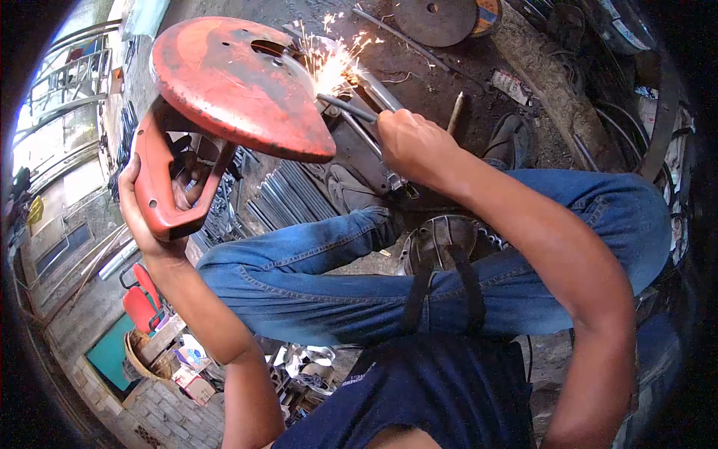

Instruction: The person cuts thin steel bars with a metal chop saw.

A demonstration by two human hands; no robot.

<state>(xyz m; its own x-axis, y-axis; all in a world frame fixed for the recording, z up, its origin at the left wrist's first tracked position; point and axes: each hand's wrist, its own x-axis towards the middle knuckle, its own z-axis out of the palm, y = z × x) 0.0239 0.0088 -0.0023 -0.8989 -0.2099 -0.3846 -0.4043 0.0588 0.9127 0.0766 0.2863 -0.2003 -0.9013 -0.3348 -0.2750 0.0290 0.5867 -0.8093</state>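
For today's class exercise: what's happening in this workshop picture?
A person sits on the ground welding. The left hand grips the handle of a red welding shield, raised beside the work. The right hand holds an electrode holder against a metal piece, where sparks fly. Metal discs lie beyond.

L hand [149, 198] grips red shield [232, 82] | R hand [415, 146] holds electrode holder [351, 108] | sparks [333, 63]
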